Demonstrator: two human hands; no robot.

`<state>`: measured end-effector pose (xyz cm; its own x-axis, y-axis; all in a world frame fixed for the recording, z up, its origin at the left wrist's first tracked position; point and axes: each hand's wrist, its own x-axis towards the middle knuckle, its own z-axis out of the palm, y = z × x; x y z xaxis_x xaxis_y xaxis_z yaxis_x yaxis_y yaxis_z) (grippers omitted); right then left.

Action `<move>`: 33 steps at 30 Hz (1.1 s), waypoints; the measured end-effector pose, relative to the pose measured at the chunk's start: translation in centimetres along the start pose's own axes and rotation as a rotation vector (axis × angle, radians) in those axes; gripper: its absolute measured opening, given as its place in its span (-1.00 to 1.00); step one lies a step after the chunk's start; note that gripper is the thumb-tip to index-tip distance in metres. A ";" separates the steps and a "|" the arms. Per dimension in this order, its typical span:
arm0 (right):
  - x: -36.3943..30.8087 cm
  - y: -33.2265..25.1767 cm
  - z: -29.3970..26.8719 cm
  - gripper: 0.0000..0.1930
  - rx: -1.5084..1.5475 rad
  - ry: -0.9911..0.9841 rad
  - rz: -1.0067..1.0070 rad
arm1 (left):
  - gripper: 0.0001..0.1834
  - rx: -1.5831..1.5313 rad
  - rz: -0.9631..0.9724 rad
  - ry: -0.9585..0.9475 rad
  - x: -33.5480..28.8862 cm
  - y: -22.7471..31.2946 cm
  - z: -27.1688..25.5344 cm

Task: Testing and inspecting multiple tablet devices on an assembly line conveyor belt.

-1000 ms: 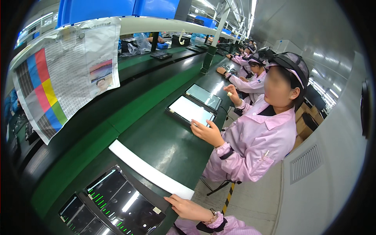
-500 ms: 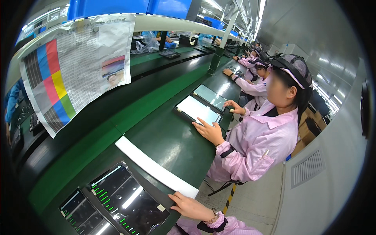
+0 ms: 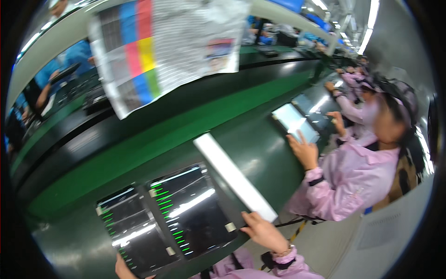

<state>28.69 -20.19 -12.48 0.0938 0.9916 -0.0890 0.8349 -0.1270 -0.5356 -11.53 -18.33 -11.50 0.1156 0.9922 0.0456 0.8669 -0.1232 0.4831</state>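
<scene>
Swung left, the view spans tablets (image 3: pixel 200 223), green bench (image 3: pixel 258 160), hanging chart (image 3: pixel 181 51).

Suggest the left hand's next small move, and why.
Probably settle the left hand on the near rim of the left black, rectangular, glass-fronted tablet, clear of the glass: the hand is at its near left corner, green bars show along its left side, and the right hand is by the near right corner of the larger black rectangular tablet.
</scene>
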 end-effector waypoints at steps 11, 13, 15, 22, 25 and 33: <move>0.6 -2.5 0.0 -0.52 0.123 0.060 0.058 | -0.10 0.092 -0.014 0.011 -1.4 -1.5 0.1; 0.6 -2.6 0.2 -0.52 0.101 0.064 0.062 | 0.24 0.101 -0.057 -0.047 -1.5 -1.9 0.3; 0.8 -2.6 0.4 -0.52 0.087 0.057 0.047 | 0.16 0.163 -0.075 -0.051 -1.6 -2.2 0.7; 1.4 -2.6 1.2 -0.53 0.027 0.098 0.042 | 0.13 0.157 -0.127 0.025 -2.2 -2.8 2.2; 1.7 -2.8 1.9 -0.53 0.023 0.099 0.020 | 0.08 0.137 -0.157 0.064 -2.2 -3.3 2.6; 2.2 -2.7 2.3 -0.48 -0.041 0.059 0.042 | 0.03 0.152 -0.194 0.118 -2.0 -3.7 3.0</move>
<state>25.41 -17.70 -13.22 0.1600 0.9853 -0.0606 0.8510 -0.1688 -0.4974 -13.57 -19.94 -15.99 -0.1091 0.9915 0.0708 0.9312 0.0770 0.3563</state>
